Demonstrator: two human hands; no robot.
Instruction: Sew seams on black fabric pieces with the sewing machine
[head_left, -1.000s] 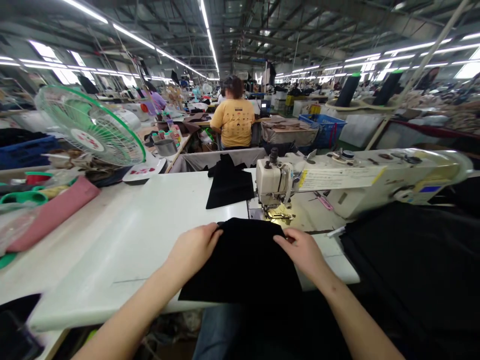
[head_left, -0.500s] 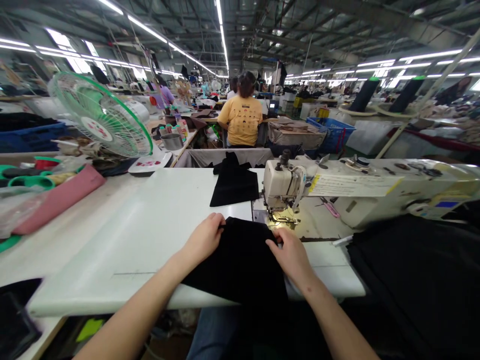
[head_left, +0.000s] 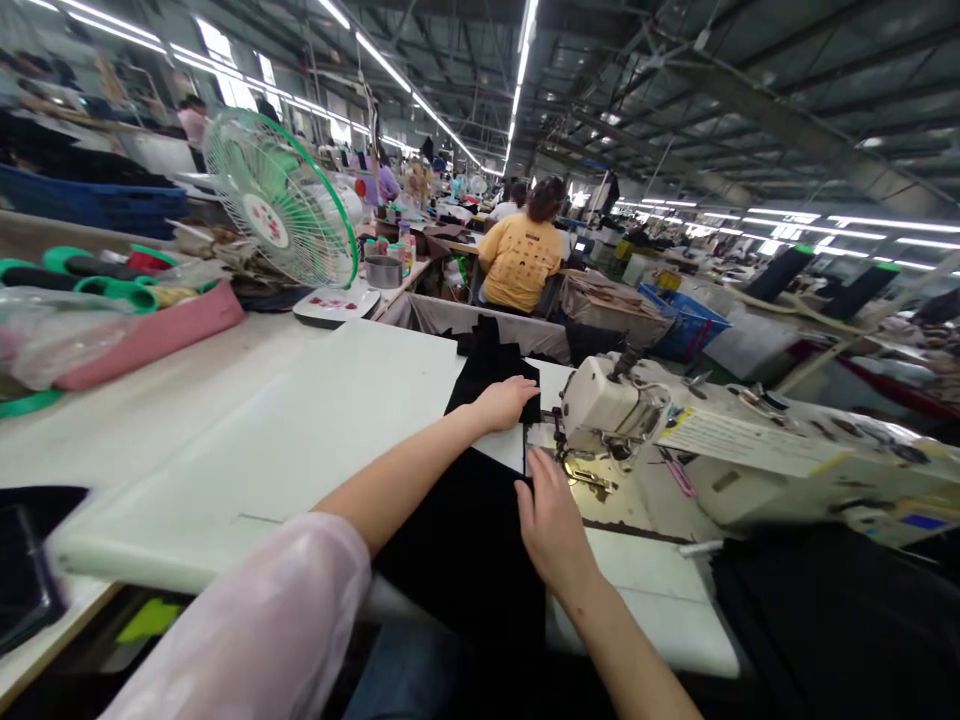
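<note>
A sewing machine (head_left: 611, 405) stands on the white table (head_left: 300, 420), a green fan (head_left: 279, 198) far to its left and a person in a yellow shirt (head_left: 523, 262) beyond it (back turned). The left hand (head_left: 504, 402) lies flat, fingers together, on the small black piece (head_left: 486, 362) just left of the machine's head, its forearm crossing the large black cloth (head_left: 465, 550) in front of the machine, where the right hand (head_left: 553, 525) presses with fingers slightly spread. Half a second earlier both hands held the large cloth's far edge.
</note>
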